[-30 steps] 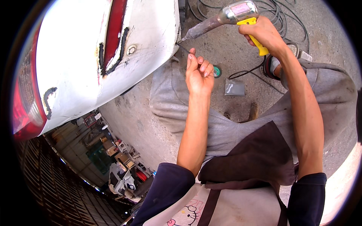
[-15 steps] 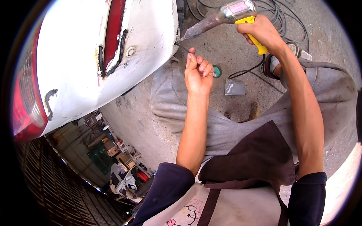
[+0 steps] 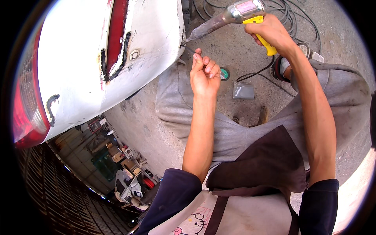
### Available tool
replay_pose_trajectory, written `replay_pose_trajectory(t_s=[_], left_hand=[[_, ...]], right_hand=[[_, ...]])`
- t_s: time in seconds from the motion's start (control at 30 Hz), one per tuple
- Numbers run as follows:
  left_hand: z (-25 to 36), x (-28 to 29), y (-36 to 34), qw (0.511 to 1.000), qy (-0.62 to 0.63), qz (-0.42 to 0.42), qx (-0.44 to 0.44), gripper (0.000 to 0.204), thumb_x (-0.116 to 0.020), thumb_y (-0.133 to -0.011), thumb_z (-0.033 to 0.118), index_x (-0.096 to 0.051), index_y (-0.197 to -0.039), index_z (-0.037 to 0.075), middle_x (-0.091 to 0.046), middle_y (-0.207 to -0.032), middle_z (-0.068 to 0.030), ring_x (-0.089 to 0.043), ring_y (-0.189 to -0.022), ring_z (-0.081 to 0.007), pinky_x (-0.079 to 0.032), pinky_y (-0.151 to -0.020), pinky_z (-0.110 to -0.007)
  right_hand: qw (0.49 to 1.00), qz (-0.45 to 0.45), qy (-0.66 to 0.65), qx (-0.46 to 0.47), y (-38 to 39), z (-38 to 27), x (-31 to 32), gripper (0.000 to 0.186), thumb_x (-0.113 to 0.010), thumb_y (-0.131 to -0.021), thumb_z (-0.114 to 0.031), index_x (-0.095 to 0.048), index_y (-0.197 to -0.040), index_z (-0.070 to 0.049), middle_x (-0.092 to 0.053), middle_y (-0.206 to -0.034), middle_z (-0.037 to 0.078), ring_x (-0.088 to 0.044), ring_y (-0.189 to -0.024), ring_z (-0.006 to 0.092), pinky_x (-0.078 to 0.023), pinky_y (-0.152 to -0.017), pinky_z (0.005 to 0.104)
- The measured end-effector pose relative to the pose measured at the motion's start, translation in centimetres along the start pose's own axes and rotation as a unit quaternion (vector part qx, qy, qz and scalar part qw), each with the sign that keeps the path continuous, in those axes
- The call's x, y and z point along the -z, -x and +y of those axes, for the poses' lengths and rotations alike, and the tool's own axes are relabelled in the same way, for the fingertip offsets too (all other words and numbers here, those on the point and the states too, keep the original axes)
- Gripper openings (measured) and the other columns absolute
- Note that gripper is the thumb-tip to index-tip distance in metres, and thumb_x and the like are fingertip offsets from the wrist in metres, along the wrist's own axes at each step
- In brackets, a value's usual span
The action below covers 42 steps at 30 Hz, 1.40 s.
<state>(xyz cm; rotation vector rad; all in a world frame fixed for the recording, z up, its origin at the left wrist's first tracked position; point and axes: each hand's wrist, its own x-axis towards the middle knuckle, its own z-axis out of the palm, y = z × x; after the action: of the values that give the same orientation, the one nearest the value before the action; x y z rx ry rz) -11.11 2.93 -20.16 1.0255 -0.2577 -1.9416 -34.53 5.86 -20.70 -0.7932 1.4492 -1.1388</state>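
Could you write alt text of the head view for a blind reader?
The right hand holds a yellow-handled tool, its nozzle near the edge of a white car, while the left hand pinches a thin rod pointing there. A green disc lies on the floor.

Left hand (image 3: 205,76), right hand (image 3: 272,33), yellow-handled tool (image 3: 232,17) shifted slightly leftward in view.

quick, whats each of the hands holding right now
Left hand: closed, pinching a thin dark rod.
Right hand: closed, gripping a yellow-handled hot-air gun.
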Motion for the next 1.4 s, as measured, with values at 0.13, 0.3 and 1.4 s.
replay_pose_trajectory(t_s=[0.13,0.3,1.4], left_hand=[[0.01,0.2,-0.06,1.0,-0.001,0.001,0.001,0.02,-0.053,-0.097,0.027,-0.053,-0.112,0.012,-0.045,-0.072,-0.0013,-0.036,-0.055,-0.0087,-0.03,-0.045,-0.021],[0.05,0.19,-0.16,1.0,0.006,-0.005,0.005,0.019,-0.053,-0.097,0.026,-0.053,-0.111,0.012,-0.045,-0.072,-0.0012,-0.036,-0.055,-0.0087,-0.03,-0.045,-0.021],[-0.2,0.78,-0.37,1.0,0.01,0.007,-0.01,0.02,-0.052,-0.098,0.026,-0.053,-0.112,0.012,-0.045,-0.073,-0.0014,-0.037,-0.055,-0.0094,-0.03,-0.046,-0.022]], right_hand=[[1.0,0.001,-0.007,0.0,-0.03,0.15,0.0,0.019,-0.06,-0.071,-0.02,-0.053,-0.061,-0.006,-0.051,-0.055,0.001,-0.049,-0.047,0.0085,-0.039,-0.046,0.0249],[1.0,0.006,-0.002,0.001,-0.11,0.36,0.06,0.019,-0.061,-0.071,-0.02,-0.054,-0.062,-0.006,-0.052,-0.056,0.001,-0.049,-0.047,0.0086,-0.039,-0.046,0.0249],[1.0,0.016,-0.011,0.004,0.03,0.33,0.4,0.019,-0.061,-0.072,-0.021,-0.055,-0.063,-0.005,-0.052,-0.056,0.002,-0.049,-0.047,0.009,-0.04,-0.045,0.0252]])
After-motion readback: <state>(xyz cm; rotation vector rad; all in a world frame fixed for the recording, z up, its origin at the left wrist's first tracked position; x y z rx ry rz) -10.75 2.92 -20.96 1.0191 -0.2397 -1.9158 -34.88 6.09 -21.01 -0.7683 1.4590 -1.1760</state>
